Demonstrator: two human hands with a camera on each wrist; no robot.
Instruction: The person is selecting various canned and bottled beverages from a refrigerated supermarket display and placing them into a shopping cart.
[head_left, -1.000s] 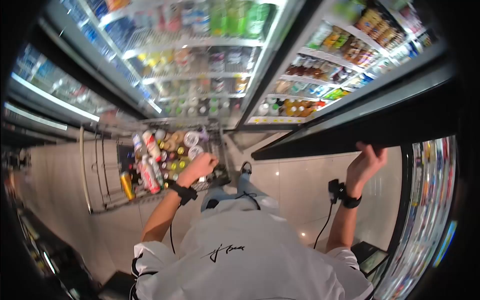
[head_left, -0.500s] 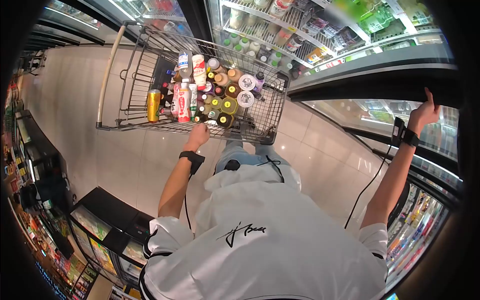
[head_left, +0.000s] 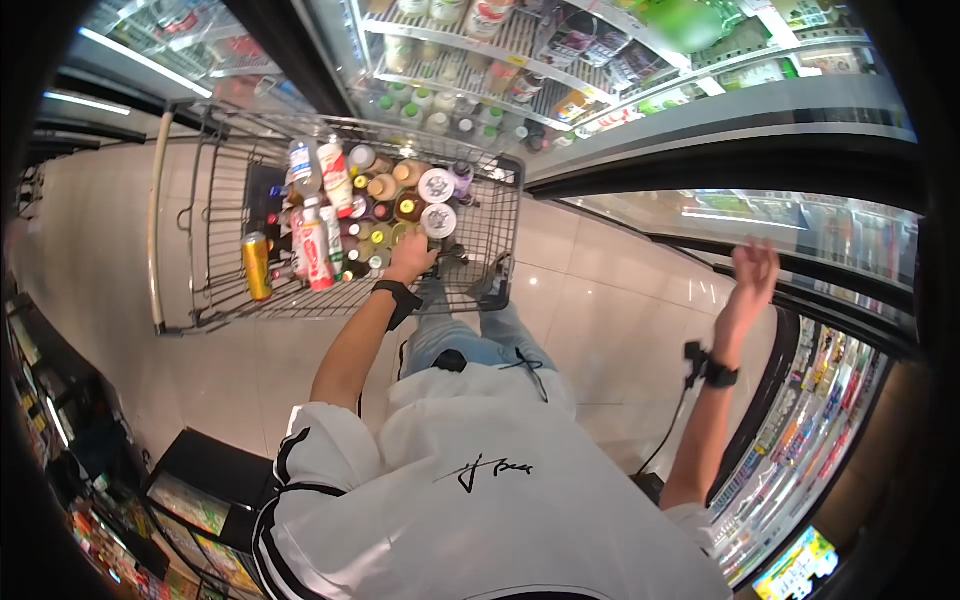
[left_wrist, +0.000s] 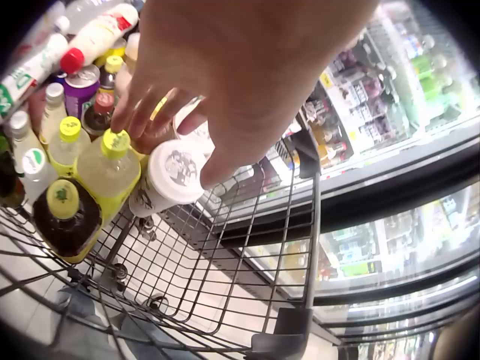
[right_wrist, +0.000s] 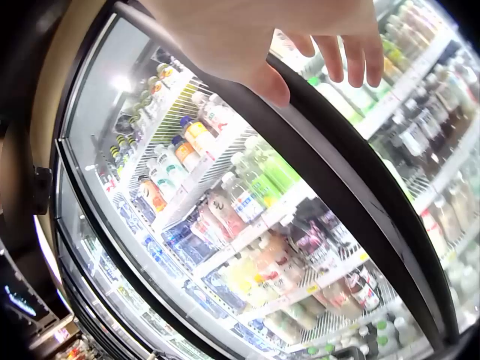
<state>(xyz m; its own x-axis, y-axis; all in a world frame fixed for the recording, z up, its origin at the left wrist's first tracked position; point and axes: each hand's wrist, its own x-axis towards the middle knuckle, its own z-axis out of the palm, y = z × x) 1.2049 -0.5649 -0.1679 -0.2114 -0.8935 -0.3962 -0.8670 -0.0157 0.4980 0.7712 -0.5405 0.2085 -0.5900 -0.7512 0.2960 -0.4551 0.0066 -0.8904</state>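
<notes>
My left hand [head_left: 410,258] hangs over the drinks in a wire shopping cart [head_left: 500,205], its fingers loosely bent and holding nothing. In the left wrist view its fingertips come right at the yellow cap of a pale yellow bottle [left_wrist: 111,169], and the thumb is beside a white-lidded cup [left_wrist: 176,172]. A dark bottle with a yellow cap [left_wrist: 66,217] stands next to these. My right hand [head_left: 745,295] is raised with fingers spread, near the black-framed glass door [head_left: 740,180] of a drinks cooler. In the right wrist view it overlaps the door frame [right_wrist: 330,165].
Several bottles lie across the cart's pile, among them a white bottle with a red cap [left_wrist: 97,37]. A gold can [head_left: 257,267] stands toward the cart handle [head_left: 160,220]. Stocked cooler shelves [head_left: 540,65] line the far side. Tiled floor [head_left: 590,290] shows between cart and coolers.
My right hand has come away from the cooler door's edge and drawn back toward me. My left hand has moved from the cart's near rim to over the drinks.
</notes>
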